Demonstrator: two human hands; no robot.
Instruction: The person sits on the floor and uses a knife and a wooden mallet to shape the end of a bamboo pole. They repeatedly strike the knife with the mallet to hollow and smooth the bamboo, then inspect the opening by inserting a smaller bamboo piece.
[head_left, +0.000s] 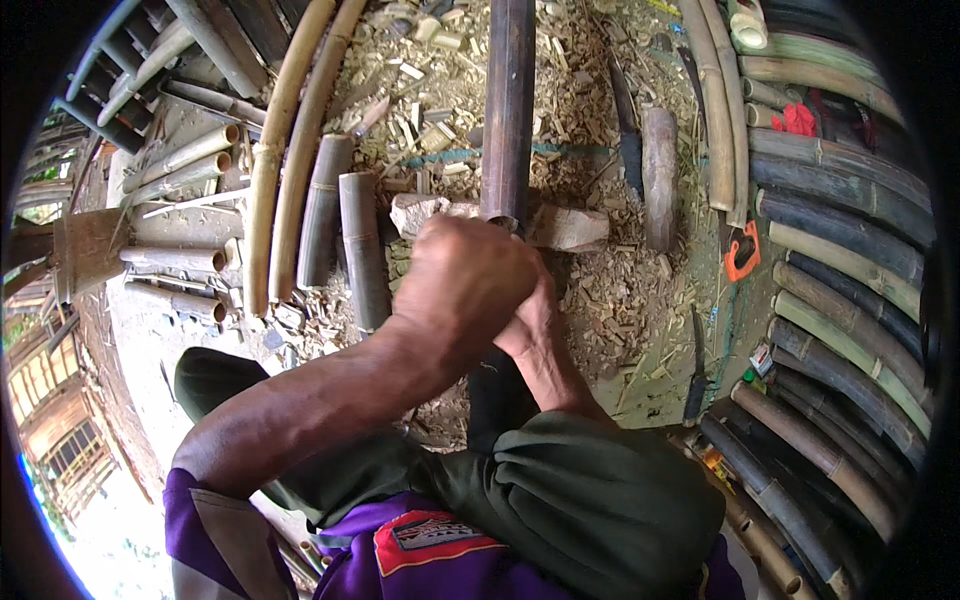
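A dark bamboo tube [508, 110] lies lengthwise in front of me, its near end on a rough, pale wooden block [572, 228]. Right at that end, my left hand [465, 262] is closed in a fist, slightly smeared by motion. My right hand [535, 318] is pressed in beneath and beside it, mostly covered, with its visible fingers curled. Whatever the two hands grip is hidden by the left fist. To the left, two shorter grey bamboo pieces [362, 250] lie near my left forearm.
Wood shavings [620, 320] litter the ground. A short log [660, 180] and a dark-handled blade [628, 130] lie right of the tube. Farther right are an orange-handled saw [741, 252], another long blade [697, 370] and stacked bamboo poles [850, 220]. Long poles [268, 170] lie left.
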